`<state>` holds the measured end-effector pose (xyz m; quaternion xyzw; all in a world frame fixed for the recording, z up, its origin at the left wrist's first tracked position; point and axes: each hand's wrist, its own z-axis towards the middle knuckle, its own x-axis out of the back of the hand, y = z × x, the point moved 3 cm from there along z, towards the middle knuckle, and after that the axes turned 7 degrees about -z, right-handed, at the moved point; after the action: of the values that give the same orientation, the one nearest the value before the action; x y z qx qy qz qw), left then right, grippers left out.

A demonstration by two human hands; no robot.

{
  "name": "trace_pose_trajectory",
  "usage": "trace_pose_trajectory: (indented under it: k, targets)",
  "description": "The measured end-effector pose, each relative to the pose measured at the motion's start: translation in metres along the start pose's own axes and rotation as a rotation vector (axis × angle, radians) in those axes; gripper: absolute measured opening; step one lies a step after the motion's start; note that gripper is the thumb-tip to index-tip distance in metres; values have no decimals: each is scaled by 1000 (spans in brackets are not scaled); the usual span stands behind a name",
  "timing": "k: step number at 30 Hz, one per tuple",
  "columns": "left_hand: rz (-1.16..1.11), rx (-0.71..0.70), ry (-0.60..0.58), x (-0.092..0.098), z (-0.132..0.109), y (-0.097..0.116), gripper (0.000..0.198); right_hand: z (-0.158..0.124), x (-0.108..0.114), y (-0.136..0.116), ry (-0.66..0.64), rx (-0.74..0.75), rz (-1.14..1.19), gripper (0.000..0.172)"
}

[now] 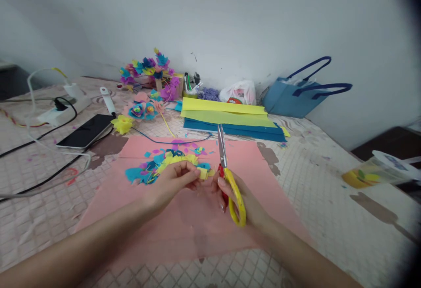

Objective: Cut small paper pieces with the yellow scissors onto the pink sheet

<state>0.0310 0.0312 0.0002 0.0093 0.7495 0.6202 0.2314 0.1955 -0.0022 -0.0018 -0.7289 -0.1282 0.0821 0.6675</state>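
My left hand (174,181) pinches a small yellow paper piece (202,173) over a pink sheet (184,222). My right hand (241,200) grips yellow-handled scissors (230,178) with the blades pointing up and away, right beside the yellow piece. Just beyond my left hand lies a heap of blue, yellow and purple paper scraps (164,163) on the pink sheet.
Stacked yellow, green and blue sheets (230,119) lie behind the pink one. Paper flowers (148,70) stand at the back, a phone (86,131) and power strip (64,110) with cables at left, a blue bag (296,92) back right, a plastic container (378,171) at right.
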Motion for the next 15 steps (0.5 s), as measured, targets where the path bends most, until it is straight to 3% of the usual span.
trace_pose_trajectory:
  k: [5, 15]
  targets:
    - [-134, -73, 118, 9, 5, 8, 23, -2, 0, -2, -33, 9, -191, 35]
    - [-268, -151, 180, 18, 8, 21, 23, -3, 2, -6, -79, 9, -359, 37]
